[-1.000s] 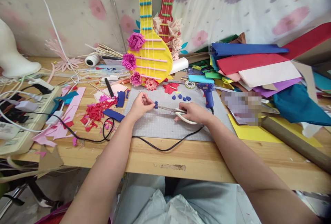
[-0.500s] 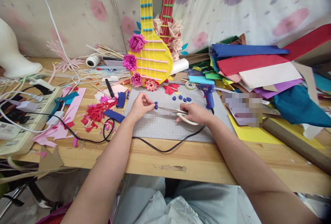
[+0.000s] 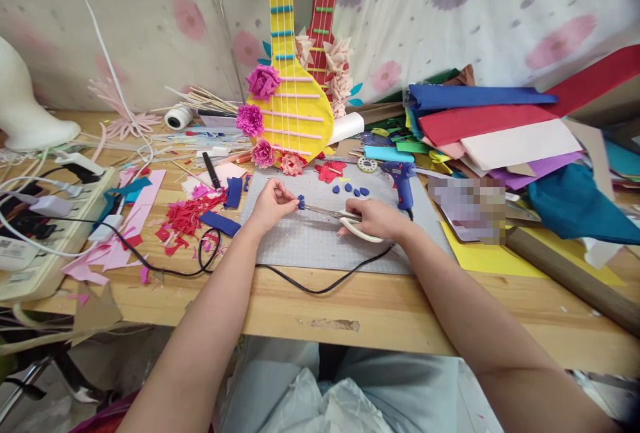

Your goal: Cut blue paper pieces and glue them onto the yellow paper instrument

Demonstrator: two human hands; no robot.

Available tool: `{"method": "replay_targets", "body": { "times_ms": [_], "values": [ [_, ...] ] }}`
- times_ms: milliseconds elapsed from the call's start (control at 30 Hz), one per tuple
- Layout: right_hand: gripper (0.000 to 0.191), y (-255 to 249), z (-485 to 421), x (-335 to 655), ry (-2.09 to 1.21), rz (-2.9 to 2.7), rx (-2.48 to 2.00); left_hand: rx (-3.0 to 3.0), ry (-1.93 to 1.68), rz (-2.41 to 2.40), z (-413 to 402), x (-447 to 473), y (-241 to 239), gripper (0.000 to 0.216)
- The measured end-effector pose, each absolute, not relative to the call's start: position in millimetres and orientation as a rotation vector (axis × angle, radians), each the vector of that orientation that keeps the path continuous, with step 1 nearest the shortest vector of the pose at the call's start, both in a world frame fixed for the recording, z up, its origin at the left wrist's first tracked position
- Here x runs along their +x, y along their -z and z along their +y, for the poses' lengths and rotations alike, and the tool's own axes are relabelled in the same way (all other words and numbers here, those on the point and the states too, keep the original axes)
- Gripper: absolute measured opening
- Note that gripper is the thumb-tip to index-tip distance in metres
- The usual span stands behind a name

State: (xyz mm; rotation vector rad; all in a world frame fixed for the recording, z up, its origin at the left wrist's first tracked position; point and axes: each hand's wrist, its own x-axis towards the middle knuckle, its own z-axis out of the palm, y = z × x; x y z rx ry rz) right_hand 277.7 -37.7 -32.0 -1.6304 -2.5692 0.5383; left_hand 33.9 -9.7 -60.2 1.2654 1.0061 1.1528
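One desk (image 3: pixel 380 306), wooden, near edge in view; both ends cut off by the frame.
- One heap of coloured sheets (image 3: pixel 500 126), right rear. The layers overlap, so no count is possible. It runs out of frame on the right.
- Two model string instruments lean on the back wall: the yellow one (image 3: pixel 295 113) in front, the red one (image 3: pixel 325 13) half hidden behind it. Both tops are cut off. Four paper flowers (image 3: pixel 263 81) are countable on the yellow body.
- One grey cutting mat (image 3: pixel 310 240), centre of desk, partly covered by the hands. One black cable (image 3: pixel 310 286) curves across its near edge.
- One pixelated patch (image 3: pixel 467 210) right of the mat; contents unreadable.
- Left hand (image 3: pixel 270 203) over the mat's upper left, fingers pinched closed on the blue piece (image 3: pixel 301 202), held just above the mat.
- Right hand (image 3: pixel 377 216) over the mat's right part, fingers closed through the handles of one pair of scissors (image 3: pixel 330 213). The blade tips meet the blue piece; I cannot tell how far the blades are apart.
- One blue glue gun (image 3: pixel 403 180) stands just behind the right hand.
- Four or five small blue cut-outs (image 3: pixel 353 188) lie on the mat behind the scissors; too small to count exactly.
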Motion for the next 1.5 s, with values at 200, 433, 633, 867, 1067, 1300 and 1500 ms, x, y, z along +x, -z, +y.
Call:
{"method": "replay_targets", "body": {
  "times_ms": [200,433,633,867,1067,1300,1500],
  "values": [
    [0.044,35.6,-35.9,277.2,-0.553,-2.561,-1.618,1.275,-1.142,1.006,-9.7,33.7,59.9,0.05],
    [0.043,35.9,-34.9,278.4,-0.565,-2.554,-1.591,1.265,-1.135,0.995,-9.5,33.5,60.0,0.05],
    [0.044,35.9,-34.3,279.6,-0.57,-2.554,-1.587,1.246,-1.151,0.991,-10.1,34.0,59.4,0.05],
    [0.044,30.5,-38.2,280.2,-0.594,-2.563,-1.638,1.229,-1.167,1.011,-10.2,33.2,57.6,0.049],
    [0.044,28.4,-39.1,280.1,-0.604,-2.55,-1.626,1.226,-1.18,1.012,-10.6,33.5,56.7,0.05],
    [0.044,27.9,-38.7,278.4,-0.584,-2.555,-1.632,1.202,-1.184,1.014,-11.6,34.4,54.1,0.05],
    [0.044,29.8,-37.9,276.2,-0.584,-2.55,-1.627,1.217,-1.197,1.01,-10.6,34.7,56.9,0.05]
  ]
}}
